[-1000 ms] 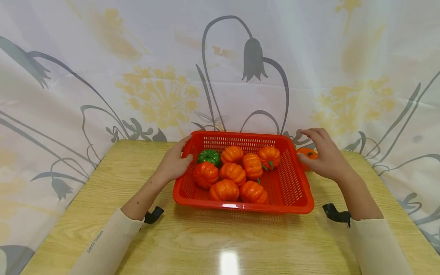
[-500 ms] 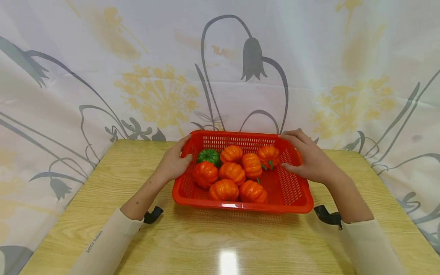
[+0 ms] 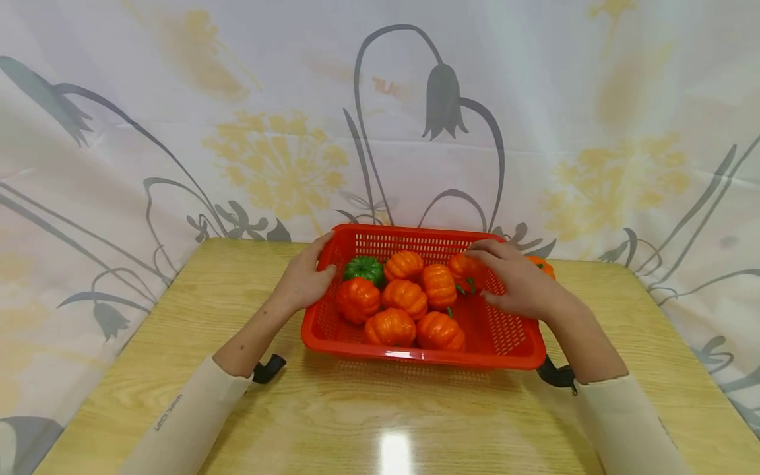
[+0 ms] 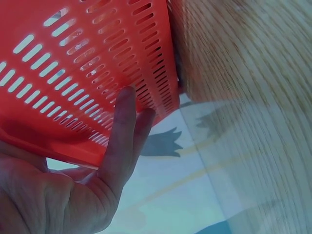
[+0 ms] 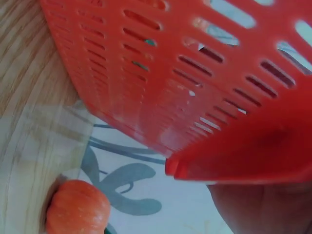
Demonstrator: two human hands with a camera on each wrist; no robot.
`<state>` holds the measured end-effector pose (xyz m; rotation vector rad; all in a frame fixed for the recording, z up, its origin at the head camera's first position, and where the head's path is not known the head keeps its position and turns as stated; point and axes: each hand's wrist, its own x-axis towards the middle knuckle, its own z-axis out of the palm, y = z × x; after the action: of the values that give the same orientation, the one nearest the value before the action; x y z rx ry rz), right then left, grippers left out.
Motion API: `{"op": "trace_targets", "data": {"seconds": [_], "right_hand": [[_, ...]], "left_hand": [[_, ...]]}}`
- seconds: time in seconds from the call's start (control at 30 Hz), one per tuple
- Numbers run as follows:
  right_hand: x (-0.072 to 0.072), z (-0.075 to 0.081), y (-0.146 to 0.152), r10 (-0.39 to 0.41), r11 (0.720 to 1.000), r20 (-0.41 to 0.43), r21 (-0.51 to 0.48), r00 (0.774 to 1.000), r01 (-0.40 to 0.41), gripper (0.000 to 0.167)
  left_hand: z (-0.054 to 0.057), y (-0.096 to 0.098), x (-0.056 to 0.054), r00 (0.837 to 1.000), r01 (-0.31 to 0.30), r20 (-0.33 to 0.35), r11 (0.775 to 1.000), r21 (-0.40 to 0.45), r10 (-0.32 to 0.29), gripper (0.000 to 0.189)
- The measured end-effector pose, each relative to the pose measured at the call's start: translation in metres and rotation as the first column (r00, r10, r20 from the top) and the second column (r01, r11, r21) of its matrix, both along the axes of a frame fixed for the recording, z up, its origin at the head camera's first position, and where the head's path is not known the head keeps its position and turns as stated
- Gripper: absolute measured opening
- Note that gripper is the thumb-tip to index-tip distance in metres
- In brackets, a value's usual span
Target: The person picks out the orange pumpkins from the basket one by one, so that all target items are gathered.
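A red plastic basket [image 3: 410,356] with slotted walls holds several small orange pumpkins [image 3: 405,299] and one green pumpkin [image 3: 364,271]. My left hand [image 3: 303,280] grips its left rim, thumb over the edge. In the left wrist view, fingers [image 4: 124,122] of that hand lie against the outer slotted wall. My right hand [image 3: 516,280] reaches over the right rim, fingers bent and spread. Its fingertips overlap the back right pumpkin [image 3: 463,269] in the head view. In the right wrist view the basket's rim covers most of this hand.
Another orange pumpkin [image 3: 543,266] lies outside the basket, behind its right side, partly hidden by my right hand. The wooden table [image 3: 332,422] meets a floral cloth [image 3: 267,79] at the back. Black curved pieces [image 3: 270,368] sit at both wrists.
My right hand has moved left from outside the basket's right rim, over it, to the back right pumpkin. The left hand keeps its grip on the rim.
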<state>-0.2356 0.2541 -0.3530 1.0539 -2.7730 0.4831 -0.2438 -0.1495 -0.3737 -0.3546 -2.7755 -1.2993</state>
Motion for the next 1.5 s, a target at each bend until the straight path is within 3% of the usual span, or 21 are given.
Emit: {"op": "trace_targets", "data": {"seconds": [0.63, 1.33, 1.5], "right_hand": [[-0.008, -0.007, -0.018, -0.105, 0.979, -0.019, 0.171, 0.994, 0.107, 0.072], [-0.010, -0.010, -0.021, -0.056, 0.979, -0.141, 0.186, 0.988, 0.082, 0.066], [-0.011, -0.013, -0.020, -0.025, 0.989, -0.153, 0.141, 0.988, 0.047, 0.069]], "left_hand": [[0.000, 0.002, 0.000, 1.000, 0.011, 0.021, 1.000, 0.022, -0.011, 0.069], [0.001, 0.003, 0.001, 1.000, 0.003, 0.028, 1.000, 0.007, -0.003, 0.068], [0.002, 0.003, 0.001, 0.999, 0.000, 0.035, 1.000, 0.010, 0.000, 0.069]]}}
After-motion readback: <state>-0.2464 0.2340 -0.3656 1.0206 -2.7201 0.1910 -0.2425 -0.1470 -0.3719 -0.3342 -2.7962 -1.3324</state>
